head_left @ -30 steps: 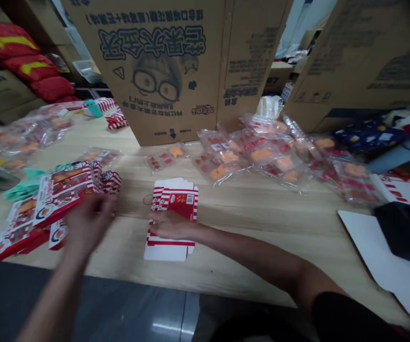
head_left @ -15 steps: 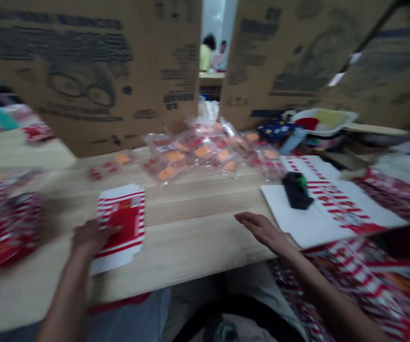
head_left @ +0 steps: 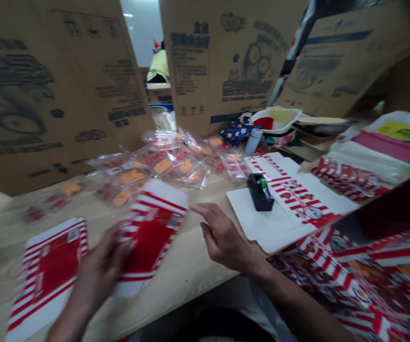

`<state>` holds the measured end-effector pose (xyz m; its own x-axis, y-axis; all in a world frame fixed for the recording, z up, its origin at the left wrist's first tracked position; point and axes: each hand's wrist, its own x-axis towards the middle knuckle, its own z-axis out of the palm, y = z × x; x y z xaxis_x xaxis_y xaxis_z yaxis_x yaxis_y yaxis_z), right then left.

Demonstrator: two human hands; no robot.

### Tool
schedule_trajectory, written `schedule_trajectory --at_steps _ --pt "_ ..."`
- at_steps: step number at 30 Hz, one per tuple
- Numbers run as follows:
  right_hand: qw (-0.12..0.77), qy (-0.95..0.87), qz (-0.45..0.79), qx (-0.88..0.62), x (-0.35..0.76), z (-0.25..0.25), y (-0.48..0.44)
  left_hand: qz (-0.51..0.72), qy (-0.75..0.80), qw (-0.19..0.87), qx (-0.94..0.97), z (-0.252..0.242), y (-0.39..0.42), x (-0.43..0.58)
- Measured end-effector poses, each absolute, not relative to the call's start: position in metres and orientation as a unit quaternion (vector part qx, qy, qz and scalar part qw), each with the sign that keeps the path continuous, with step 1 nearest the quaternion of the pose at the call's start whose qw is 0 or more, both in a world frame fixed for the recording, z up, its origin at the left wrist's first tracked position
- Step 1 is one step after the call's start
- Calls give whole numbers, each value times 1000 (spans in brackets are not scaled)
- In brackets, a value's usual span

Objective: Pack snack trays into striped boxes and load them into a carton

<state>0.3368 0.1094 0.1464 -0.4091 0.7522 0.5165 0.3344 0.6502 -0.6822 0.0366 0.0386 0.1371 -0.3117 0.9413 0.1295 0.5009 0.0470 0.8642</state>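
Observation:
My left hand [head_left: 98,270] grips a flat red-and-white striped carton [head_left: 151,232] and lifts it off the wooden table [head_left: 187,270]. A second flat striped carton [head_left: 44,270] lies on the table to its left. My right hand [head_left: 222,237] hovers open just right of the lifted carton, fingers pointing toward its upper edge, not touching it. Clear packets of orange and red pieces [head_left: 155,166] are spread behind the cartons.
A black tape dispenser [head_left: 260,191] sits on white sheets [head_left: 258,223] and striped flat cartons [head_left: 297,194] to the right. Large cardboard boxes [head_left: 222,57] wall the back. More striped cartons [head_left: 365,280] fill the lower right. A tray [head_left: 276,118] and bottle stand at the back.
The view swung right. My left hand picked up one striped carton from the stack, leaving another on the table. My right hand moved left toward the lifted carton.

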Motion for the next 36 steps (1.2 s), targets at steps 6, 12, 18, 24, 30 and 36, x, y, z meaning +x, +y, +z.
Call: schedule_trajectory --at_steps 6,12,18,24,30,36 --pt "295 -765 453 -349 312 131 144 298 639 143 694 147 48 71" --pt "228 -664 677 -221 307 124 135 247 629 160 719 129 34 84" --pt "264 -771 556 -165 293 158 133 361 639 373 567 142 17 94" --pt "549 -585 430 -415 278 151 131 486 729 152 458 152 13 102" --pt "514 -285 714 -380 247 119 127 482 692 169 510 137 7 131" --pt "480 -204 774 -358 241 127 138 465 677 146 552 135 5 136"
